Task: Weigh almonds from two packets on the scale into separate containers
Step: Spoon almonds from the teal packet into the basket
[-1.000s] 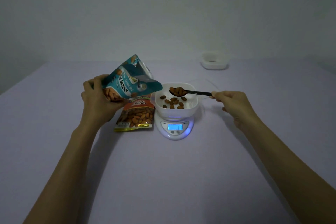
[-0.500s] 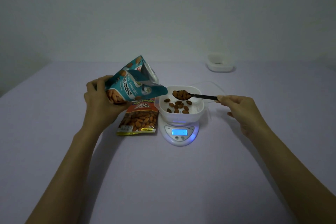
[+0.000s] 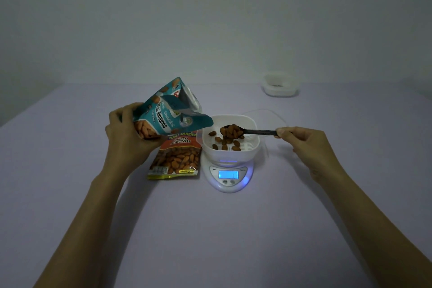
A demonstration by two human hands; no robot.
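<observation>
Head view. The left hand (image 3: 127, 138) is gripping a teal packet (image 3: 168, 114), tilted toward the white container (image 3: 230, 140) sitting on the lit scale (image 3: 229, 175). The right hand (image 3: 311, 147) is pinching a black spoon (image 3: 252, 131) loaded with almonds (image 3: 231, 131) over the container. An orange packet (image 3: 177, 159) is lying flat beside the scale; a second container (image 3: 280, 87) is resting well apart.

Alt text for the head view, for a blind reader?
A person's right hand holds a black spoon heaped with almonds over a white square container on a white digital scale, while the left hand grips a tilted teal almond packet. An orange almond packet lies flat beside the scale.
</observation>
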